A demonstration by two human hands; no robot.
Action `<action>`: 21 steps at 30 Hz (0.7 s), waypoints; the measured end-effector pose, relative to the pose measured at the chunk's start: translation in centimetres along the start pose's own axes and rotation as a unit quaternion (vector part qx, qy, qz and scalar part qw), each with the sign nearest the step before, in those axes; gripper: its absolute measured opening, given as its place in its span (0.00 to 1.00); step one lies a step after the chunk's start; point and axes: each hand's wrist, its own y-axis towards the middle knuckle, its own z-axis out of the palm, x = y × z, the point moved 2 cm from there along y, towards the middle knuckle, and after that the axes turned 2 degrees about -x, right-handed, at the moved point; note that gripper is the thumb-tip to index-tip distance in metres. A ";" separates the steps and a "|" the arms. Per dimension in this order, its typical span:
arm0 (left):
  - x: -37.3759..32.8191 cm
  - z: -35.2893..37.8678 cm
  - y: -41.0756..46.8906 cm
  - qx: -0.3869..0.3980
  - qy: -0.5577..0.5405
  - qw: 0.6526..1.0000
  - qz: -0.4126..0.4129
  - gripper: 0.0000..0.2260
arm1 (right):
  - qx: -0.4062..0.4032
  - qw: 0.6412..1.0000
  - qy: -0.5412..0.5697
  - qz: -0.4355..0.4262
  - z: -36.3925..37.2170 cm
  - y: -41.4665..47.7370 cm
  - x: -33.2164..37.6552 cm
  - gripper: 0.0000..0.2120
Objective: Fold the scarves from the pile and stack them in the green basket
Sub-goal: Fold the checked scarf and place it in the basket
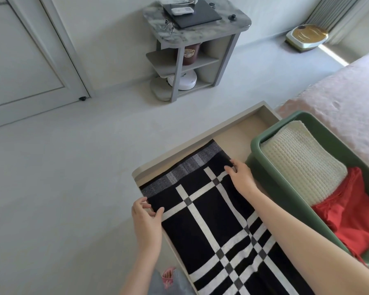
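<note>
Head view: scarf [188, 235] end off-frame.

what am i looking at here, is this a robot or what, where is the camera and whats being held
There is no robot here: these are a person's two bare hands. The single picture comes from a wide-angle camera worn on the person's head, looking forward and down, which is why the arms reach in from the bottom edge.

A black-and-white checked scarf lies spread over an open beige drawer. The left hand pinches its near corner between thumb and fingers, and the right hand grips the corner across from it.

To the right sits the green basket, with a folded cream knitted scarf and a red scarf inside. A grey side table stands further back.
</note>
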 end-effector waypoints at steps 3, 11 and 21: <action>0.0 0.2 0.1 0.007 0.010 1.000 0.018 0.15 | -0.020 0.999 0.020 -0.017 0.0 -0.1 -0.1 0.15; 0.2 0.0 0.4 0.022 0.011 0.999 0.033 0.12 | -0.070 0.994 0.072 -0.050 -0.6 -0.5 0.1 0.15; -2.2 -1.8 -1.1 -0.011 -0.114 0.991 0.070 0.05 | -0.162 0.981 0.047 -0.094 -1.0 0.5 2.1 0.11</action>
